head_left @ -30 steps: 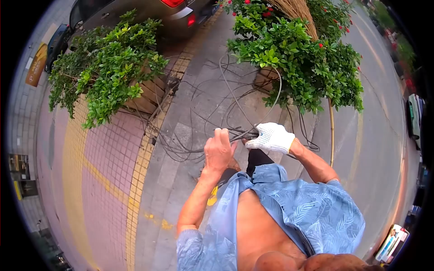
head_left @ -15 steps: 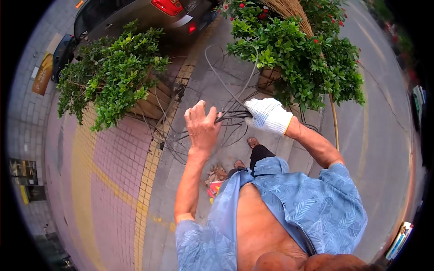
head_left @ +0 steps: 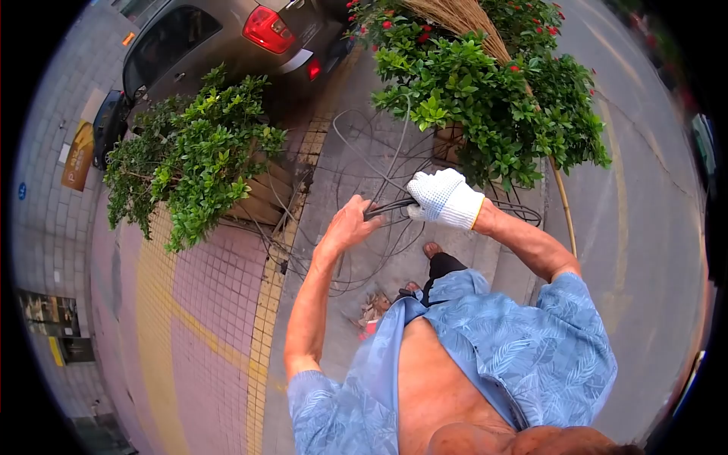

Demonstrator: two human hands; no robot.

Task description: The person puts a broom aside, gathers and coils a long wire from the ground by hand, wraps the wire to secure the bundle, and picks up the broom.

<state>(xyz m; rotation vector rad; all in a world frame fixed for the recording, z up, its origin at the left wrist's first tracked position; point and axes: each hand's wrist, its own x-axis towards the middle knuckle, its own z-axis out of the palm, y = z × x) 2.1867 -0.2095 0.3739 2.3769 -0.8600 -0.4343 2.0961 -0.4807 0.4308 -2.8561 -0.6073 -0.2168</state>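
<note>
A bundle of thin dark cables (head_left: pixel 390 206) runs between my two hands. My bare left hand (head_left: pixel 351 224) is closed round its left end, thumb and fingers on either side of the strands. In a white knitted glove with blue dots, my right hand (head_left: pixel 447 199) grips the same bundle. Loose cable loops (head_left: pixel 379 144) rise above the hands and trail over the pavement. More coils (head_left: pixel 519 214) show beyond my right wrist. The strands inside the glove are hidden.
Leafy shrubs stand in wooden planters at left (head_left: pixel 265 193) and right (head_left: pixel 447 144). A straw broom (head_left: pixel 462 23) leans in the right shrub, its handle (head_left: pixel 563 208) reaching down. A car (head_left: pixel 197 45) is parked behind. Dry leaves (head_left: pixel 373 309) lie near my feet. A road runs along the right.
My left hand has turned and closed over the cables, where its fingers were raised and more spread before. My right hand keeps its grip. The view has shifted slightly.
</note>
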